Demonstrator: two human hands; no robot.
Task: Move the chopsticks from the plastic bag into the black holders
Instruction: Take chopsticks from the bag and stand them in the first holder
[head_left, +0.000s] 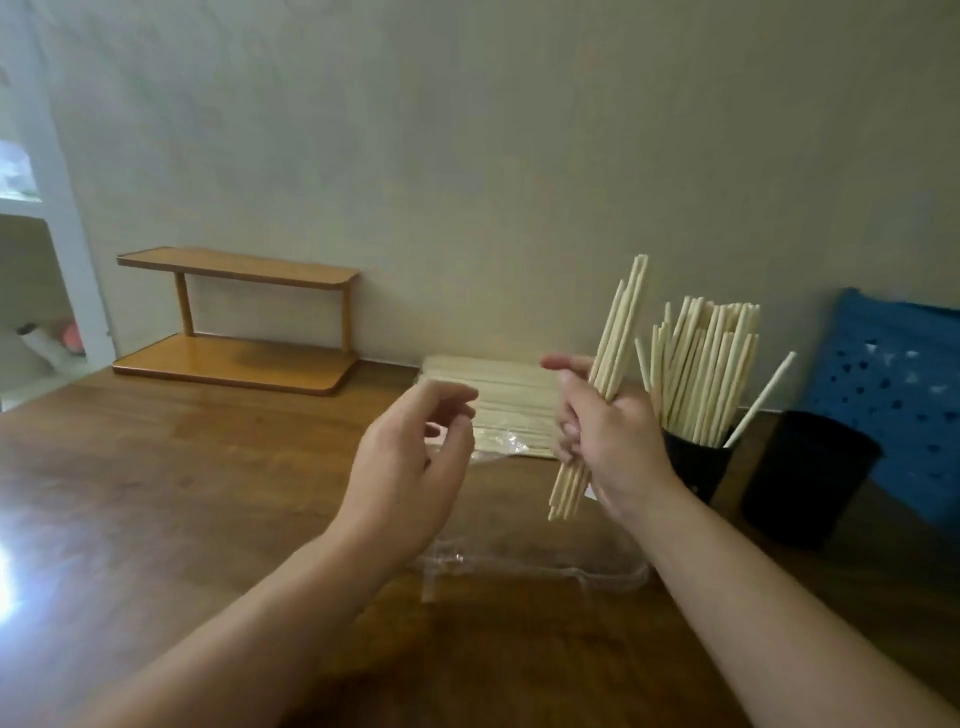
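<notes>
My right hand (608, 431) grips a bundle of pale wooden chopsticks (618, 332), held nearly upright above the table. Just to its right stands a black holder (693, 467) packed with several chopsticks (701, 374). A second black holder (808, 478) stands further right; no chopsticks show in it. My left hand (415, 457) hovers above the table with fingers loosely curled, holding nothing. Behind both hands lies a clear plastic bag (488, 400) with a flat stack of chopsticks in it. Crumpled clear plastic (519, 571) lies on the table below my hands.
A two-tier orange wooden shelf (239, 322) stands against the wall at the back left. A blue perforated basket (904, 395) sits behind the holders at the right. The brown wooden table (156, 493) stretches left, with a bright glare at its left edge.
</notes>
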